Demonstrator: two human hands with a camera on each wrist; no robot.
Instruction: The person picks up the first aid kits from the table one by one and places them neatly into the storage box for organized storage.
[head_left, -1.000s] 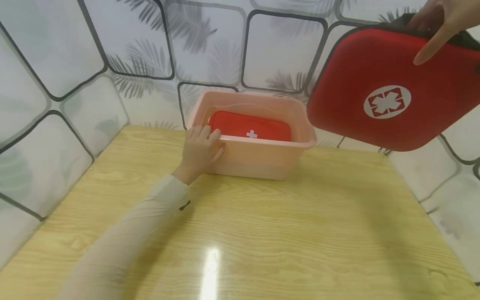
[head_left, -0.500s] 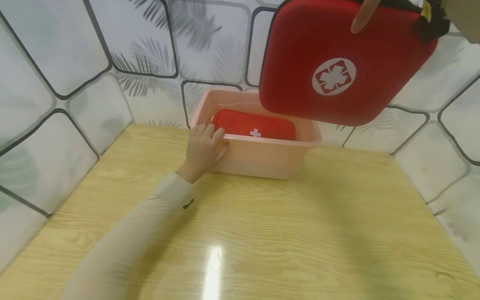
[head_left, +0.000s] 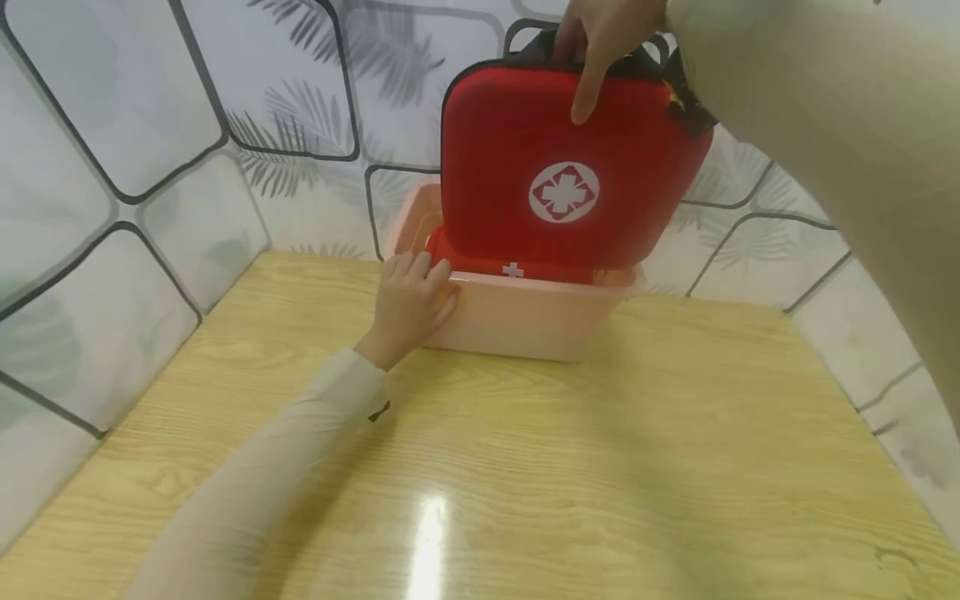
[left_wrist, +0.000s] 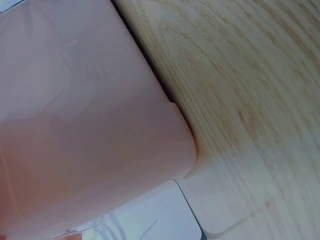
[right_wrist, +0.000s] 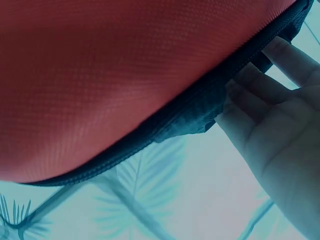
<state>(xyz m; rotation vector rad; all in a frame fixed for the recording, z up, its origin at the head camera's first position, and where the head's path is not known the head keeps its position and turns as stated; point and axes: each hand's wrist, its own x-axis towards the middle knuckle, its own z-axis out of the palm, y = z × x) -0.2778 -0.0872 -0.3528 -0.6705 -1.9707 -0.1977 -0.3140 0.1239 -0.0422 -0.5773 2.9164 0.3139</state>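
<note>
My left hand (head_left: pixel 408 304) grips the front left rim of a pink plastic bin (head_left: pixel 517 321), fingers over the edge and thumb outside. In the left wrist view the bin's wall (left_wrist: pixel 90 110) fills most of the picture. A flat red pouch with a white cross (head_left: pixel 513 271) lies inside the bin, largely covered from view. Above it my right hand (head_left: pixel 611 33) holds a larger red first-aid case (head_left: pixel 510 167) by its black top edge, thumb on the front face. The case hangs slightly tilted, its lower edge overlapping the bin's opening. Right wrist view: fingers (right_wrist: pixel 262 82) reach behind the case's zippered edge.
The bin stands on a wood-grain table (head_left: pixel 487 467), near its back edge. Behind and at both sides rises a patterned white backdrop (head_left: pixel 300 200). A small dark mark (head_left: pixel 379 411) shows beside the left cuff.
My right hand has brought the first-aid case from the upper right leftward and down over the bin. The left hand stays on the rim.
</note>
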